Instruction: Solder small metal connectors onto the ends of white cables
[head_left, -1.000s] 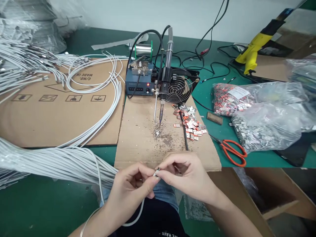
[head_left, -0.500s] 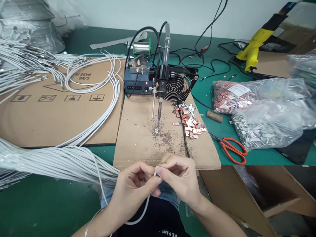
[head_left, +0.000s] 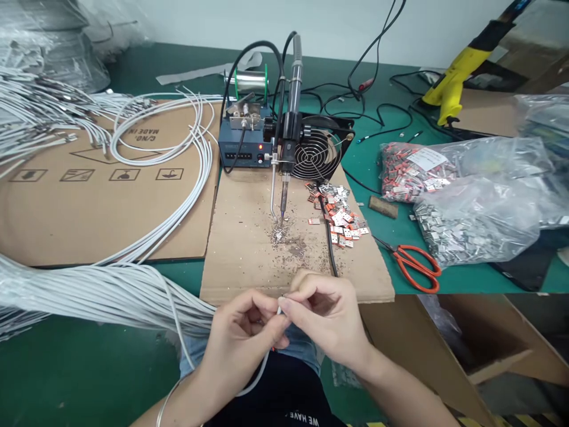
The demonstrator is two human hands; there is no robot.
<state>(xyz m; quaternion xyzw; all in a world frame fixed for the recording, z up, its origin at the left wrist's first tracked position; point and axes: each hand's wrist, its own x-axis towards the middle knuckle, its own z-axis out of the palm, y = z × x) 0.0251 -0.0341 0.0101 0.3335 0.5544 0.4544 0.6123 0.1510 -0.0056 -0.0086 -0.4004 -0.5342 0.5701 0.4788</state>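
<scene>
Near the front edge of the cardboard mat [head_left: 240,261], my two hands meet at the end of a white cable [head_left: 262,372]. My left hand [head_left: 249,335] is closed around the cable just below its tip. Thumb and forefinger of my right hand [head_left: 326,314] pinch the cable's end; the tip itself is mostly hidden by the fingers. A bit of orange shows beneath my left fingers, too small to name. Beyond the hands a soldering iron [head_left: 288,142] stands tip-down in a holder over solder scraps. Small metal-and-orange connectors [head_left: 342,222] lie in a heap to its right.
Left lies a thick bundle of white cables [head_left: 111,290]. Behind the mat stand a blue solder-feed box [head_left: 240,148], a solder spool [head_left: 251,82] and a black fan [head_left: 315,154]. Right are orange-handled scissors [head_left: 418,268], bags of parts [head_left: 471,219] and a yellow heat gun [head_left: 462,71].
The view has shifted slightly, so the bench things sit a little further left and higher. Both hands keep their grip on the cable end, with only small finger movement.
</scene>
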